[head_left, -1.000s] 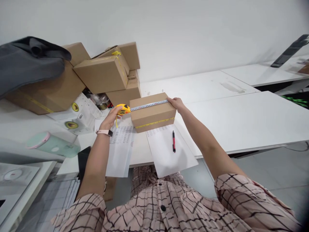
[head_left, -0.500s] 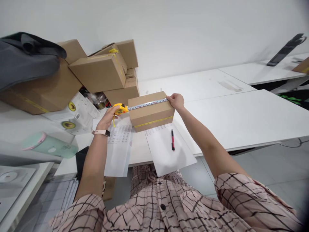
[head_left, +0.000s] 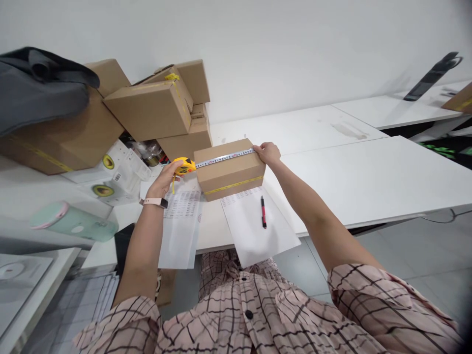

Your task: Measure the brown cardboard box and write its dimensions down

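A brown cardboard box [head_left: 230,169] with a yellow strip along its front side sits on the white table. My left hand [head_left: 164,178], with a band on its wrist, is closed around a yellow tape measure [head_left: 184,167] at the box's left edge. The metal blade [head_left: 224,158] stretches across the top of the box. At the right end my right hand [head_left: 268,152] pinches the blade's tip against the box's edge. Printed sheets [head_left: 180,228] lie below the left hand. A red and black pen [head_left: 263,212] rests on another sheet [head_left: 254,241] in front of the box.
Stacked cardboard boxes [head_left: 151,110] stand at the back left, beside a dark grey bag [head_left: 40,93]. A mint green bottle [head_left: 75,222] is at the left. A black bottle [head_left: 430,78] stands far right on the white table [head_left: 354,182].
Both hands hold the tape measure and its blade over the box as before. The whole view has shifted very slightly; nothing else visibly differs.
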`<state>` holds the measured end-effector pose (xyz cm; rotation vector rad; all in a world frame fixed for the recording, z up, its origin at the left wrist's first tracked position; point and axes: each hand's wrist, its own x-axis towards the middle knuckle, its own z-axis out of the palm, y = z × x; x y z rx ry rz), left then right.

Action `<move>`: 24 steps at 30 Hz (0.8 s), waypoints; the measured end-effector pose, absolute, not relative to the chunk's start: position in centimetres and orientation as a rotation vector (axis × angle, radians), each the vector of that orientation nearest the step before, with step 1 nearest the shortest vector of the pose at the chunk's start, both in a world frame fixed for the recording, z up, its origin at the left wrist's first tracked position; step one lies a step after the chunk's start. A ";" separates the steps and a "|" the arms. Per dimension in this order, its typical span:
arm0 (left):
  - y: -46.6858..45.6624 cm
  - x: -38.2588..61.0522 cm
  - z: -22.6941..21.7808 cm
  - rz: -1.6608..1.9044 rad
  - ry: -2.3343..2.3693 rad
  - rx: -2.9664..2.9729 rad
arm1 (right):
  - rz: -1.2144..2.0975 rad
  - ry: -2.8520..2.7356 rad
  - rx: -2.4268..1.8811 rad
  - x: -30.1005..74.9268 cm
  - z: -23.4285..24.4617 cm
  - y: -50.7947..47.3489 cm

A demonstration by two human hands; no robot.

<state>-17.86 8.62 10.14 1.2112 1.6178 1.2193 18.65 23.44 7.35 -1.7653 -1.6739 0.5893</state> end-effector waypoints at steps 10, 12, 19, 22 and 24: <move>7.3 -16.8 12.9 1.166 1.602 1.246 | 0.587 -1.744 -1.760 18.6 8.2 23.8; 5.7 -15.8 14.1 1.080 1.544 1.345 | 0.645 -1.716 -1.708 18.8 9.2 24.2; -2.5 -5.4 9.6 0.794 1.032 1.133 | 0.717 -1.943 -1.243 15.4 12.0 23.4; -3.3 -0.6 6.2 1.005 0.936 0.950 | 0.743 -2.074 -1.181 13.2 11.4 23.0; -2.5 1.5 5.5 1.128 0.910 0.873 | 0.745 -2.042 -1.202 12.2 10.7 22.9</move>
